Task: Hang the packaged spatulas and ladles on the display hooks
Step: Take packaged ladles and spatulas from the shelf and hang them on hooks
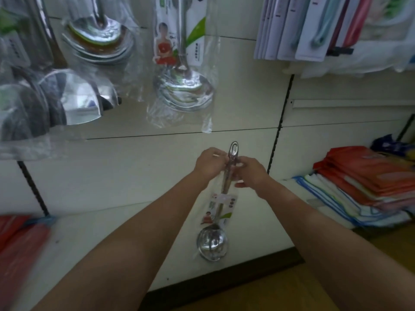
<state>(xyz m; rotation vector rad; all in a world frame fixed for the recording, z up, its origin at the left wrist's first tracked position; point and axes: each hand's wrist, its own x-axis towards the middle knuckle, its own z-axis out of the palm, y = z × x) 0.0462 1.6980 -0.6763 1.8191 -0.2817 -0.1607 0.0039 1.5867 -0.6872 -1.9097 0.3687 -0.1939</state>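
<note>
A packaged steel ladle (213,242) hangs upright between my hands, bowl down, with a printed card around its handle. Its handle loop (233,149) sticks up above my fingers. My left hand (208,163) pinches the upper handle from the left. From the other side my right hand (252,173) grips the same part, fingers curled on the clear wrapper. Above, a bagged ladle (183,90) hangs on the white display wall, with more bagged ladles (101,39) and steel spatulas (74,97) to its left.
A low white shelf (107,239) runs under my arms. Folded orange and striped cloths (363,187) are stacked on the right shelf, red packets (20,241) at the left. Carded utensils (314,25) hang top right. Black slotted uprights (280,122) divide the wall panels.
</note>
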